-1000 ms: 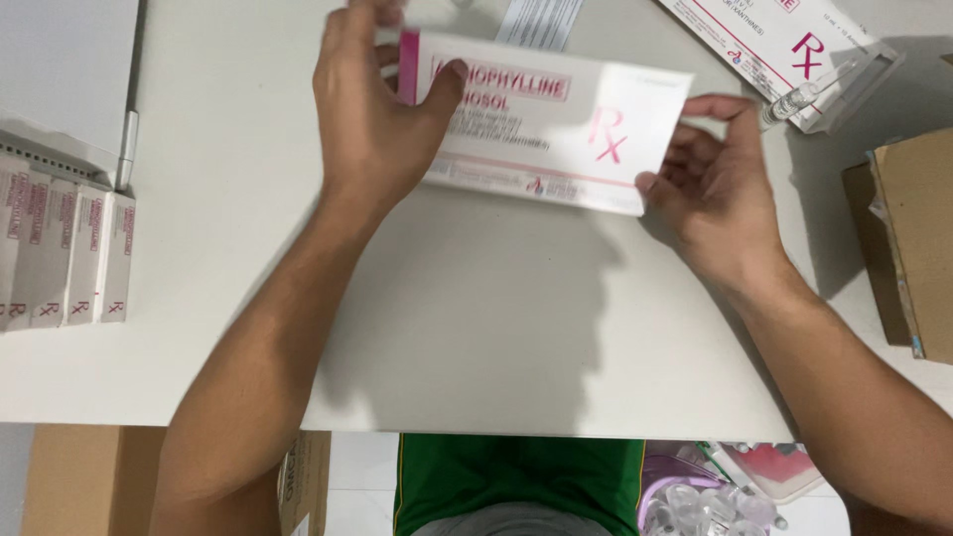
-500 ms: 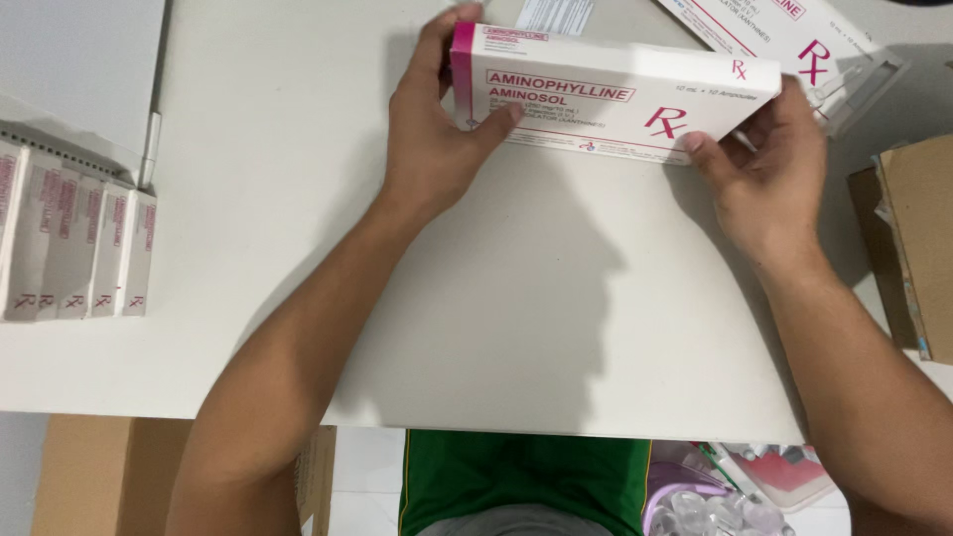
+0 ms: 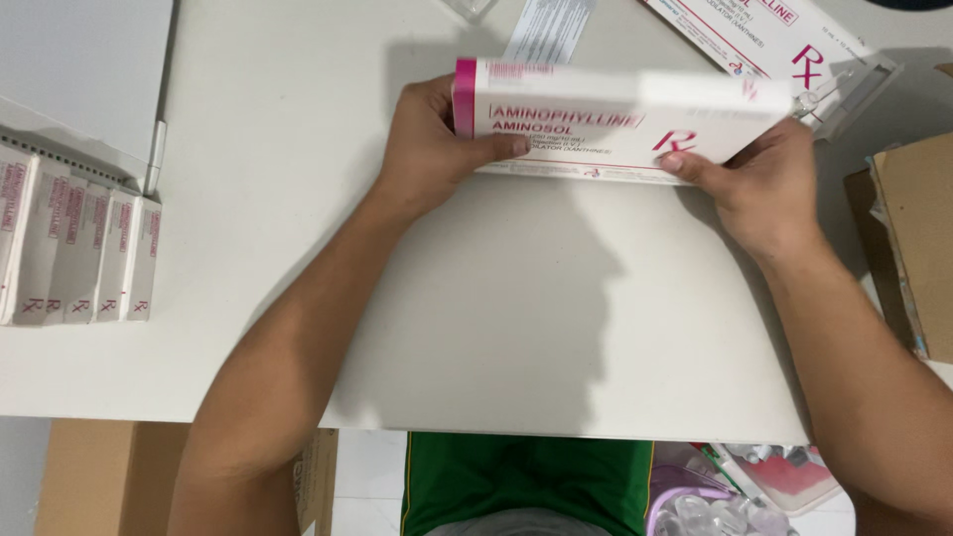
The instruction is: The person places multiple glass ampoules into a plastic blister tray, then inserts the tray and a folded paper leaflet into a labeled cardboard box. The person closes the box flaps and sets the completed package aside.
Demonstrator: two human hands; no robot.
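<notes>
I hold a long white medicine carton with pink ends and pink lettering [image 3: 606, 114] above the far middle of the white table [image 3: 298, 248]. My left hand [image 3: 432, 149] grips its left end, thumb across the front face. My right hand [image 3: 754, 184] grips its right end from below, thumb on the front face. The carton lies level, its top face turned toward me. A folded paper leaflet [image 3: 548, 28] lies just behind it.
A row of several like cartons [image 3: 74, 248] stands on edge at the left, beside a white tray [image 3: 69, 69]. Another flat carton [image 3: 764, 30] and a clear plastic insert [image 3: 854, 84] lie at the far right. Brown cardboard [image 3: 918, 238] sits at the right edge.
Both hands have carried the carton away from me and to the right, and tipped it from tilted to level so its narrow top face shows.
</notes>
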